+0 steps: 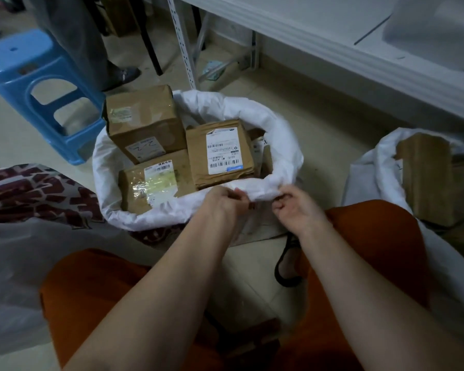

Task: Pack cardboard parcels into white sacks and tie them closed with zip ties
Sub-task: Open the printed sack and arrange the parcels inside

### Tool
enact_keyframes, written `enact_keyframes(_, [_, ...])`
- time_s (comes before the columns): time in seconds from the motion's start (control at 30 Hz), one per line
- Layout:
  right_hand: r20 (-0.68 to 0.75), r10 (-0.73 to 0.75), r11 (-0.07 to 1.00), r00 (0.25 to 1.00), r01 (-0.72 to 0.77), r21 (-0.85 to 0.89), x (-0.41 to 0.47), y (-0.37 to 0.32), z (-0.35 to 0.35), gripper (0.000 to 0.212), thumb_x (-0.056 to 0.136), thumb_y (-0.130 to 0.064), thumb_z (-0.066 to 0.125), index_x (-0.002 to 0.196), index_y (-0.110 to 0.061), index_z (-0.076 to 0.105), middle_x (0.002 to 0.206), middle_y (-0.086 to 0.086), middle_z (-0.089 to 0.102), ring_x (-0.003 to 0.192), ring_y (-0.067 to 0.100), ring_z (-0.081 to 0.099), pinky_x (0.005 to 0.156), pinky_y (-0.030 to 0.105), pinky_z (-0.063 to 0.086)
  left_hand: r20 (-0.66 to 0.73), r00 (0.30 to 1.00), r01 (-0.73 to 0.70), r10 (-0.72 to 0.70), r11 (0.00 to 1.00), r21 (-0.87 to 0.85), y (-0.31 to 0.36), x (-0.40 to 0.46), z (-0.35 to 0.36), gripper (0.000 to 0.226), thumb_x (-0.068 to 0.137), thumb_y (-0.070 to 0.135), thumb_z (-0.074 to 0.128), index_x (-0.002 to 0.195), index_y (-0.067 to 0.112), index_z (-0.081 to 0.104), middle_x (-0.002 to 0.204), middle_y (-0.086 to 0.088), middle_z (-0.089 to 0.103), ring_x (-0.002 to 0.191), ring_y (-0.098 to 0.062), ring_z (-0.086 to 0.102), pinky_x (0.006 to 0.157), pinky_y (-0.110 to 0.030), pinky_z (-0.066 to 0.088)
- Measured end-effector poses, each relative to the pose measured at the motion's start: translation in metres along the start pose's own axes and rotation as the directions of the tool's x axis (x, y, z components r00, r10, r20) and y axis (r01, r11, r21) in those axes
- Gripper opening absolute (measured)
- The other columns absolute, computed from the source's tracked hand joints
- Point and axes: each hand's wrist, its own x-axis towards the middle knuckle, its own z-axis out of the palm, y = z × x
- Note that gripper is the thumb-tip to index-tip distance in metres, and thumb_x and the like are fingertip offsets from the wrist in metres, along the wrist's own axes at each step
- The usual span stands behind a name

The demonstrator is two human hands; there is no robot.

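Fingers of the left hand [225, 200] pinched the near rim of the white sack [281, 145], and the right hand [296, 203] pinched the same rolled rim just beside it; the sack stood open on the floor between the person's knees, its edge folded down; inside lay three cardboard parcels, a tall box [145, 121] at the back left, a flat box [156, 180] in front of it, and a labelled parcel [221, 153] to the right; a second white sack [373, 178] with cardboard stood well apart on the right; a blue stool [19, 68] stood behind on the left
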Motion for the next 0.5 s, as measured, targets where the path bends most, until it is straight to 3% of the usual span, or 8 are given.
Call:
enact_keyframes(0.07, [0.046,0.035,0.999,0.998,-0.034,-0.033,-0.006,0.012,-0.006,0.026,0.088,0.008,0.046,0.072,-0.012,0.052,0.055,-0.001,0.062,0.054,0.007,0.051,0.049,0.016,0.033,0.019,0.999,-0.031,0.030,0.998,0.048,0.002,0.001,-0.016,0.024,0.085,-0.016,0.034,0.072,0.001,0.045,0.060,-0.010,0.048,0.041,-0.009,0.047,0.041,-0.012,0.039])
enact_keyframes(0.13, [-0.016,-0.058,0.938,0.998,0.049,-0.342,-0.001,0.010,-0.003,0.022,0.085,0.009,0.053,0.074,-0.011,0.053,0.062,0.002,0.061,0.055,0.011,0.053,0.046,0.018,0.035,0.052,0.998,-0.054,0.046,0.982,0.180,0.012,0.014,-0.034,0.033,0.072,-0.019,0.023,0.081,0.000,0.049,0.076,-0.011,0.051,0.056,-0.012,0.043,0.052,-0.017,0.037])
enact_keyframes(0.2, [-0.078,-0.346,0.725,0.935,0.214,-0.655,0.006,-0.003,0.009,0.014,0.080,-0.002,0.061,0.092,-0.008,0.058,0.074,0.004,0.060,0.062,0.016,0.053,0.048,0.022,0.038,0.090,0.996,0.011,-0.026,0.987,0.162,0.015,0.030,-0.045,0.043,0.069,-0.020,0.022,0.093,-0.001,0.052,0.092,-0.012,0.052,0.065,-0.013,0.042,0.050,-0.017,0.040])
enact_keyframes(0.3, [0.022,-0.608,0.407,0.794,0.335,-0.850,0.012,-0.021,0.029,0.055,0.077,-0.029,0.071,0.122,-0.008,0.047,0.105,0.004,0.056,0.093,0.020,0.055,0.075,0.029,0.047,0.120,0.989,0.049,-0.090,0.950,0.310,-0.004,0.018,-0.057,0.030,0.087,-0.017,0.028,0.088,-0.005,0.055,0.085,-0.014,0.054,0.071,-0.017,0.050,0.050,-0.021,0.052])
enact_keyframes(0.33, [0.042,-0.614,0.316,0.788,0.294,-0.902,0.016,-0.024,0.034,0.055,0.078,-0.032,0.072,0.121,-0.006,0.049,0.111,0.006,0.057,0.100,0.022,0.055,0.081,0.031,0.046,0.128,0.984,0.065,-0.120,0.926,0.371,-0.012,0.011,-0.062,0.025,0.088,-0.014,0.034,0.086,-0.004,0.056,0.084,-0.013,0.054,0.073,-0.018,0.052,0.053,-0.025,0.055])
enact_keyframes(0.4, [0.060,-0.583,0.187,0.810,0.206,-0.960,0.031,-0.028,0.033,0.028,0.082,-0.025,0.069,0.098,-0.004,0.060,0.101,0.008,0.061,0.096,0.022,0.058,0.073,0.030,0.043,0.096,0.983,0.084,-0.159,0.839,0.538,-0.022,-0.004,-0.068,0.014,0.088,-0.006,0.045,0.090,-0.001,0.058,0.090,-0.014,0.056,0.082,-0.022,0.056,0.057,-0.029,0.057])
enact_keyframes(0.43, [0.027,-0.574,0.192,0.819,0.166,-0.967,0.038,-0.030,0.030,0.015,0.083,-0.018,0.066,0.080,-0.005,0.059,0.088,0.007,0.059,0.086,0.019,0.058,0.066,0.028,0.041,0.084,0.979,0.089,-0.188,0.754,0.651,-0.021,-0.012,-0.069,0.012,0.088,0.000,0.049,0.096,0.000,0.058,0.095,-0.015,0.058,0.086,-0.025,0.059,0.056,-0.028,0.058])
enact_keyframes(0.5, [-0.063,-0.504,0.342,0.861,0.132,-0.930,0.049,-0.036,0.020,0.029,0.085,-0.005,0.059,0.058,-0.010,0.049,0.071,0.003,0.052,0.067,0.015,0.051,0.054,0.022,0.036,0.094,0.950,0.063,-0.298,0.479,0.876,-0.015,-0.037,-0.061,0.020,0.091,0.012,0.051,0.105,0.000,0.058,0.098,-0.017,0.065,0.082,-0.023,0.065,0.050,-0.022,0.054])
